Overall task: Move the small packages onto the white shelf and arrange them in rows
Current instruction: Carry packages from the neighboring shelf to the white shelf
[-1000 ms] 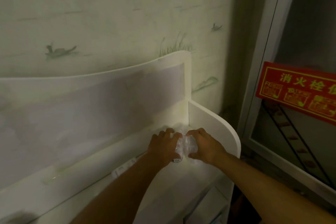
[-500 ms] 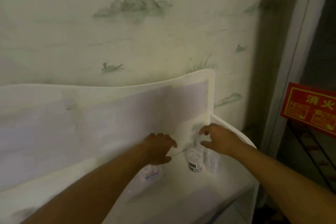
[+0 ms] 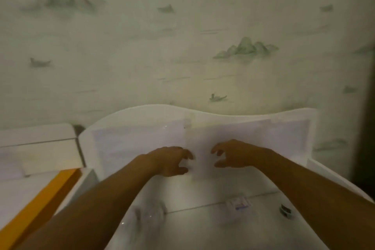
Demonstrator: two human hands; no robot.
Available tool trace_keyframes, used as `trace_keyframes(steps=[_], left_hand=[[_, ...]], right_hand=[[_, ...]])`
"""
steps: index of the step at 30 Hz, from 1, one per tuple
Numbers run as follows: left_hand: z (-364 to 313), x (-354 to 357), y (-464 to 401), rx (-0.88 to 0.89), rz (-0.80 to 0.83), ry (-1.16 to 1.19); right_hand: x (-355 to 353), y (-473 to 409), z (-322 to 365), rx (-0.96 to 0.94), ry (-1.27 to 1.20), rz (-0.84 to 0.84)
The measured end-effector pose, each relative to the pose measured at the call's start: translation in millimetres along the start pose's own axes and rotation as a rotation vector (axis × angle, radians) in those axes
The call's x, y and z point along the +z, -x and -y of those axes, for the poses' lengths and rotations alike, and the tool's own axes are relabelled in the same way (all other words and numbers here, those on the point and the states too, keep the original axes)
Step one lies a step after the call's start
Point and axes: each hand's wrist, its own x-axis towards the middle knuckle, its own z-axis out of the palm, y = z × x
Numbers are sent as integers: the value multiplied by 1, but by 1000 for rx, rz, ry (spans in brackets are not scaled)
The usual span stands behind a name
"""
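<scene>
Both hands hover empty over the white shelf (image 3: 203, 227), the left hand (image 3: 171, 160) and right hand (image 3: 233, 154) loosely spread, while clear packages (image 3: 149, 212) blur below the left wrist and a labelled packet (image 3: 239, 203) lies below the right, so the person should probably reach down and grip lightly.

The shelf (image 3: 203, 227) is standing against the wall (image 3: 142, 46), its back panel (image 3: 142, 140) rising behind both hands. The left hand (image 3: 170, 161) and right hand (image 3: 235, 154) are hovering side by side before that panel, apart, fingers spread with nothing in them. On the shelf, a packet (image 3: 239, 203) is lying below the right hand, another packet (image 3: 286, 211) is sitting right of it beside the right forearm, and a blurred packet (image 3: 150, 213) is lying by the left forearm. A board (image 3: 38, 207) is lying left of the shelf.
</scene>
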Motion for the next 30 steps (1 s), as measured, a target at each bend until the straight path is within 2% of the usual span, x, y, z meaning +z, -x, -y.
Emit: trace_keyframes(steps=[7, 17, 24, 30], left_hand=[[120, -26, 148, -192, -59, -5], [252, 16, 363, -466, -91, 64], [310, 73, 481, -673, -70, 162], [340, 117, 534, -771, -67, 189]], right_hand=[[6, -45, 168, -238, 86, -1], [60, -60, 389, -463, 95, -26], [99, -67, 499, -563, 151, 55], [144, -85, 545, -590, 185, 151]])
